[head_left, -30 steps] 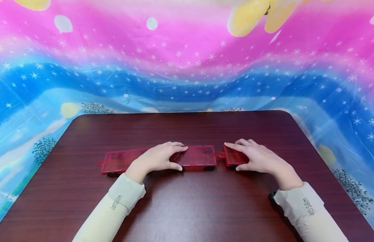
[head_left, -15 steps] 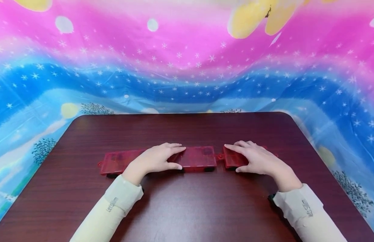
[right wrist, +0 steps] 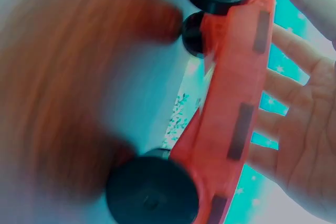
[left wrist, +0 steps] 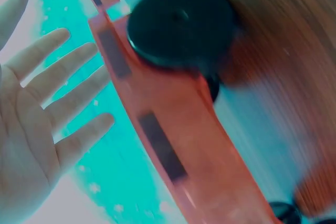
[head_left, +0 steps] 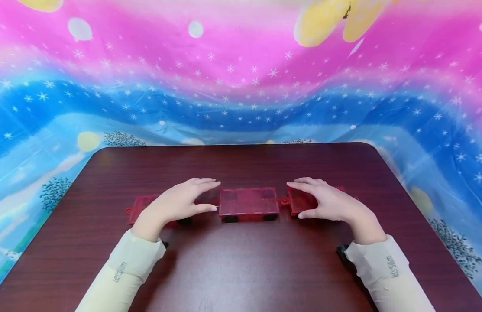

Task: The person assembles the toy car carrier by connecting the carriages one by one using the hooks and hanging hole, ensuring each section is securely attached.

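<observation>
Three red see-through toy wagons with black wheels stand in a row on the table. The middle wagon (head_left: 248, 203) is between my hands, with neither on it. My left hand (head_left: 174, 201) is spread over the left wagon (head_left: 140, 204), covering much of it. Its fingers are straight and hold nothing. My right hand (head_left: 334, 203) is over the right wagon (head_left: 303, 201), thumb on the near side and fingers on the far side. In the right wrist view the fingers reach behind the wagon (right wrist: 236, 93); whether they touch it I cannot tell.
A red coupling (head_left: 284, 201) lies between the middle and right wagons. At the row's left end another red hook (head_left: 128, 212) sticks out. The dark wood table (head_left: 241, 268) has rounded far corners, and a patterned cloth (head_left: 241, 86) hangs behind it.
My left hand has come off the middle wagon and moved left, over the left wagon. The middle wagon's left end now shows. My right hand has shifted only slightly; the wagons stay in place.
</observation>
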### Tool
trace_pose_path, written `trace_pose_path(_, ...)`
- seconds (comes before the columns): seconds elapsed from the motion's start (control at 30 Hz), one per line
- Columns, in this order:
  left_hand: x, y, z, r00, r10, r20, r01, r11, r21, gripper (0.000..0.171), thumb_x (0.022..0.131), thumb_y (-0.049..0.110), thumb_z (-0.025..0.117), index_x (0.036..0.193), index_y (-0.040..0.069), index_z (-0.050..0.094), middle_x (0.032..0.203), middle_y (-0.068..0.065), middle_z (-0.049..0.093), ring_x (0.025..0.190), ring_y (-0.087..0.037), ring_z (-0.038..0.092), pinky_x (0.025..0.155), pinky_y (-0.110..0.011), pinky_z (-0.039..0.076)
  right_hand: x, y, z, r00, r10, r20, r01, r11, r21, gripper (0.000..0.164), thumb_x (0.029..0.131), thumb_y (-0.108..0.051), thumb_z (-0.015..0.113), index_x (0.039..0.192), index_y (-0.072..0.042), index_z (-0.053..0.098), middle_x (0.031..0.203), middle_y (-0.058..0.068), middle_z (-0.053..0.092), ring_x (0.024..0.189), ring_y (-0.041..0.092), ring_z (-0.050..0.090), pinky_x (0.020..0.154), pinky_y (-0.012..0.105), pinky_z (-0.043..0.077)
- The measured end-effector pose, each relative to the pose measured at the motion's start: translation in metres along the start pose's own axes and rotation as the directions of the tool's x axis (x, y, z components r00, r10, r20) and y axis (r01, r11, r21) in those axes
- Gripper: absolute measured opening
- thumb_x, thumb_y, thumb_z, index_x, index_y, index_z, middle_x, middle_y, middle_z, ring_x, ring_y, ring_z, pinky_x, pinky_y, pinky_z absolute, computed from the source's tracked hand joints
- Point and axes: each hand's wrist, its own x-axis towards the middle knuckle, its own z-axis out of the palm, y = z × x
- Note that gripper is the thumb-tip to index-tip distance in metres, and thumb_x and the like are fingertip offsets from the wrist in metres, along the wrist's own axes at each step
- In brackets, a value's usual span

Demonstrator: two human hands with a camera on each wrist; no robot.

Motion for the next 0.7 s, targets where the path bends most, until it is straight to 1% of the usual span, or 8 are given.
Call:
trace_pose_path(0.13, -0.009, -0.010, -0.002, 0.999, -0.033, -0.014, 0.032, 0.999, -0.015, 0.071, 0.090, 0.047, 0.070, 0.150, 0.018, 0.046, 0.154, -0.007, 0.046, 0.143, -0.029, 0.041, 0.114, -0.050, 0.039, 0.008, -0.008, 0.000, 1.000, -0.027, 0.005, 0.027, 0.999, 0.027, 0.083, 0.082, -0.039, 0.080, 0.154, -0.026, 0.040, 0.156, 0.013, 0.038, 0.142, 0.040, 0.034, 0.104, 0.060, 0.045)
trace_pose_path(0.3, -0.020, -0.020, -0.006, 0.998, -0.060, -0.028, 0.060, 0.998, -0.008, 0.071, 0.089, 0.044, 0.072, 0.149, 0.015, 0.047, 0.153, -0.010, 0.047, 0.142, -0.032, 0.043, 0.113, -0.052, 0.039, 0.021, -0.022, -0.001, 0.998, -0.054, 0.017, 0.054, 0.998, 0.044, 0.084, 0.082, -0.038, 0.080, 0.154, -0.028, 0.038, 0.157, 0.010, 0.037, 0.143, 0.036, 0.034, 0.104, 0.056, 0.046)
trace_pose_path(0.53, -0.036, -0.032, -0.010, 0.991, -0.129, -0.025, 0.129, 0.992, -0.001, 0.072, 0.088, 0.042, 0.073, 0.149, 0.014, 0.048, 0.151, -0.016, 0.047, 0.140, -0.037, 0.044, 0.111, -0.056, 0.040, 0.039, -0.044, -0.001, 0.994, -0.099, 0.046, 0.096, 0.993, 0.066, 0.082, 0.083, -0.036, 0.080, 0.153, -0.027, 0.040, 0.156, 0.007, 0.039, 0.144, 0.032, 0.034, 0.107, 0.052, 0.046)
trace_pose_path(0.7, -0.047, -0.040, -0.010, 0.989, -0.143, -0.032, 0.144, 0.990, 0.010, 0.072, 0.087, 0.042, 0.074, 0.148, 0.012, 0.049, 0.149, -0.018, 0.049, 0.138, -0.039, 0.045, 0.110, -0.057, 0.041, 0.051, -0.055, 0.006, 0.987, -0.149, 0.060, 0.145, 0.988, 0.060, 0.080, 0.083, -0.037, 0.080, 0.152, -0.025, 0.042, 0.155, 0.006, 0.041, 0.143, 0.029, 0.037, 0.110, 0.050, 0.043)
